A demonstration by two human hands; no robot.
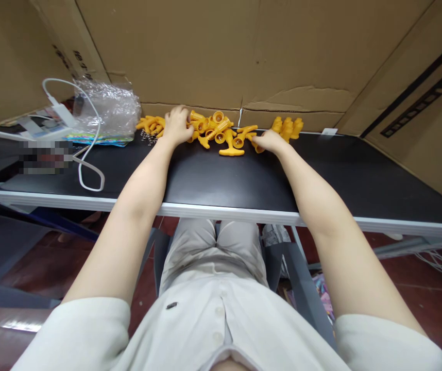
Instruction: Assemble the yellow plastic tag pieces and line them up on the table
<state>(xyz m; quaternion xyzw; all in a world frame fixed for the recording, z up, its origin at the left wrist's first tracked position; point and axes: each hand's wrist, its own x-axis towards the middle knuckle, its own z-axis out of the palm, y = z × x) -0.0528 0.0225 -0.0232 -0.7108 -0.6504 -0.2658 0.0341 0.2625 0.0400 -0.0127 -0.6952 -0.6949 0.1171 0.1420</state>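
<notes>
A heap of yellow plastic T-shaped pieces (231, 142) with hollow round ends lies along the back of the black table. My left hand (177, 125) reaches over the left part of the heap, its fingers curled down among the pieces; what they grip is hidden. At the heap's right end my right hand (270, 140) has its fingers closed on a yellow plastic piece (258, 148) resting low near the tabletop. Thin branching yellow pieces (152, 123) lie left of my left hand, beside small metal parts (148, 137), perhaps screws. Grouped ribbed yellow pieces (287, 128) stand beyond my right hand.
Cardboard panels (205, 51) wall in the table's back and sides. On the left are a clear plastic bag (108, 111), a looped white cable (98, 129) and a white plug (63, 113). A silver edge (228, 211) borders the black tabletop (228, 180).
</notes>
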